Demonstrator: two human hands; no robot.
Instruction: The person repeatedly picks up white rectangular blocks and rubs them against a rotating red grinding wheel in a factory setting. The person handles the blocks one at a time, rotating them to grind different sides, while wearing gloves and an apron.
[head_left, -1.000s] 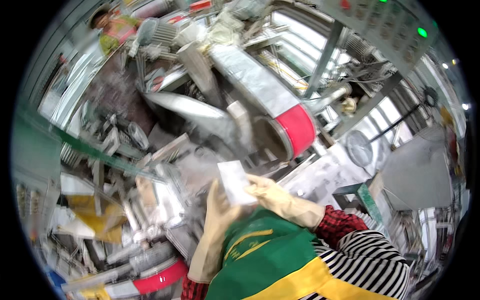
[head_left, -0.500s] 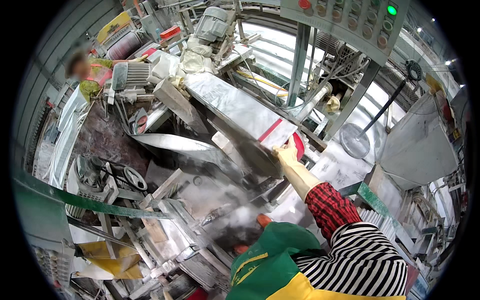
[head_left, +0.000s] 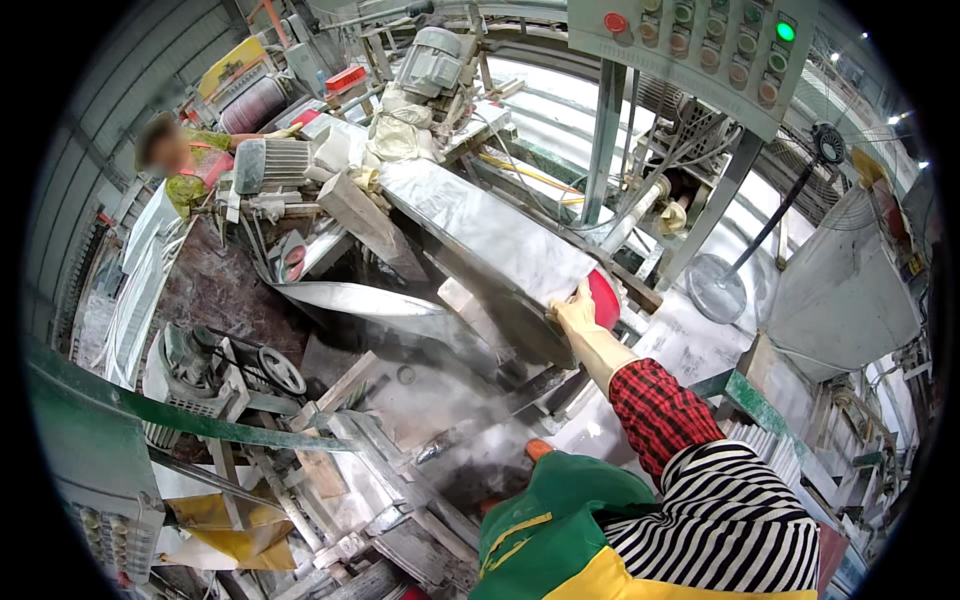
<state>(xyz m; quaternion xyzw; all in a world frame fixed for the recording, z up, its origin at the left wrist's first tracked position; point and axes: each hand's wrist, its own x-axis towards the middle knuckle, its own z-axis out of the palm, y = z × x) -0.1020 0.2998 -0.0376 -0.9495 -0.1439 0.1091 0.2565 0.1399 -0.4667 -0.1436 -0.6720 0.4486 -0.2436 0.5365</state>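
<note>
My right hand (head_left: 574, 312), in a cream glove, is at the near end of a long, dusty, white-topped machine beam (head_left: 480, 220). Its fingers are curled over the beam's corner, beside a rounded red end piece (head_left: 602, 298). What lies under the fingers is partly hidden. A red-and-black checked cuff covers my right forearm, with a striped sleeve above it. My left hand is out of sight.
A control panel (head_left: 690, 45) with a lit green button hangs ahead. A grey motor (head_left: 432, 62) sits beyond the beam. At the far left a co-worker (head_left: 190, 165) stands by machinery. A handwheel (head_left: 281, 370) is at left, a pedestal fan (head_left: 828, 142) at right.
The red band across the near end of the beam's white top no longer shows, and more of the red end piece does. My right forefinger, raised before, is now lower. The view has shifted slightly.
</note>
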